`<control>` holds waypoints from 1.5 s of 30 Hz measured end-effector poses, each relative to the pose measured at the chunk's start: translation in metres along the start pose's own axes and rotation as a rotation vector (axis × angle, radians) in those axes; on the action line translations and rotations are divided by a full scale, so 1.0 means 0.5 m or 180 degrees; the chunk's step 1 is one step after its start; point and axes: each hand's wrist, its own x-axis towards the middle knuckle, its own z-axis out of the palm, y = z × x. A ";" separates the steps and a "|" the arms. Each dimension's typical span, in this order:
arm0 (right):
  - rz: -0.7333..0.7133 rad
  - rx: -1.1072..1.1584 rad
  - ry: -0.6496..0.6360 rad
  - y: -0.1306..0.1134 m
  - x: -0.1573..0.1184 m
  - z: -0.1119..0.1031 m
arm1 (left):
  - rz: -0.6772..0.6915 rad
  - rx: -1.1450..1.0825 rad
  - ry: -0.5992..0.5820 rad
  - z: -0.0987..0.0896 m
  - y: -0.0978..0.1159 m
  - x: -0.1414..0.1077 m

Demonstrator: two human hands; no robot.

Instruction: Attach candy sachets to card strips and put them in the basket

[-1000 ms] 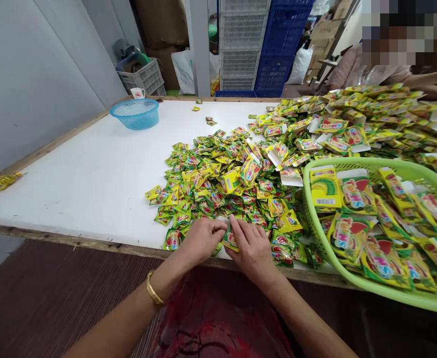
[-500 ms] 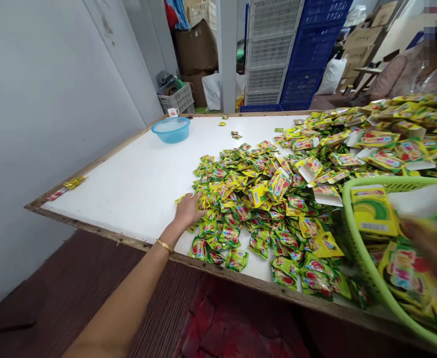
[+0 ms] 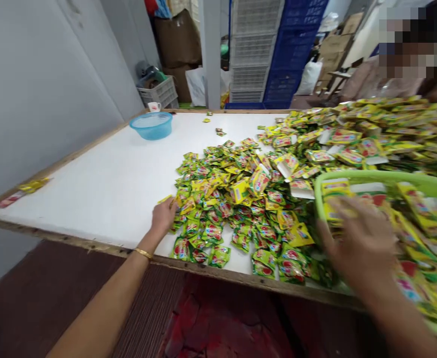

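White tabletop (image 3: 102,184) carries a wide heap of small sachets (image 3: 233,199), mostly unsorted. My left hand (image 3: 163,217) rests curled on its near edge, gripping nothing I can see. My right hand (image 3: 360,243), blurred, hangs spread-fingered over the part-filled green basket (image 3: 408,180).

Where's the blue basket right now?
In the head view, the blue basket sits at the table's far left corner, beside a white cup, well apart from the sachet pile.
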 end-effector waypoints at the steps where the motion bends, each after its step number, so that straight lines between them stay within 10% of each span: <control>1: -0.0212 0.0142 -0.0157 -0.032 -0.001 0.024 | -0.0069 -0.0042 0.0117 -0.007 0.001 0.003; 5: -0.0401 0.0401 -0.0730 -0.123 0.006 0.101 | -0.0160 -0.0857 0.0706 -0.025 0.032 -0.015; 15: -0.1219 0.0327 -0.1621 -0.220 0.163 0.208 | 0.1972 -0.0920 -0.0150 0.123 0.151 -0.210; 22: 0.0380 0.2436 -0.0450 -0.205 0.106 0.147 | 0.0235 -0.2526 -0.0643 0.093 0.125 -0.175; 26: 0.1410 0.3261 -0.1108 -0.175 0.001 0.112 | -0.0518 -0.3565 -0.0929 0.081 0.121 -0.157; 32: 0.0517 0.2212 -0.1512 -0.169 -0.113 0.113 | -0.0312 -0.3113 -0.0758 0.080 0.137 -0.168; 45: -0.0622 0.0033 -0.2216 -0.243 -0.025 0.112 | -0.0517 -0.3360 -0.1130 0.069 0.167 -0.165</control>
